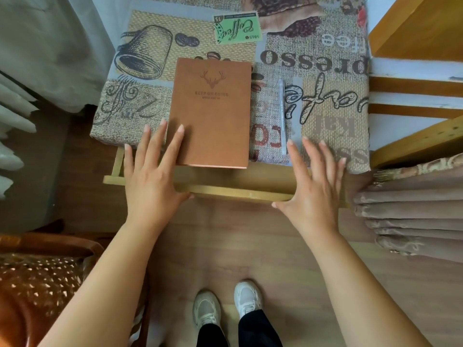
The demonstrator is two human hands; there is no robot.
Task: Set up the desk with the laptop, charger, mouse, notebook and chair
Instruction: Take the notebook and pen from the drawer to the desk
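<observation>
- Reaching toward the cloth-covered counter (325, 71), a person holds both hands out with fingers straight and spread, gripping nothing.
- The left hand (152, 176) hovers at the near left corner of the brown notebook (213, 116), its fingertips over or just touching the cover; which of the two cannot be told.
- The right hand (315, 184) hangs at the counter's near edge, just beside the tip of a pale pen (281, 116), with nothing in it.
- The notebook lies flat and closed near the front edge, its stag emblem upright to the viewer, the pen lying alongside to its right and apart from it.
- Judging by its look, the notebook is a light, stiff, leather-like hardback, unlikely to bend or break; its smooth cover may slide on the woven cloth.
- A sound hold would likely be a pinch along the near edge or spine side, thumb under and fingers on top.
- A wicker chair (37, 284) shows at lower left; no laptop, charger or mouse is in view.
</observation>
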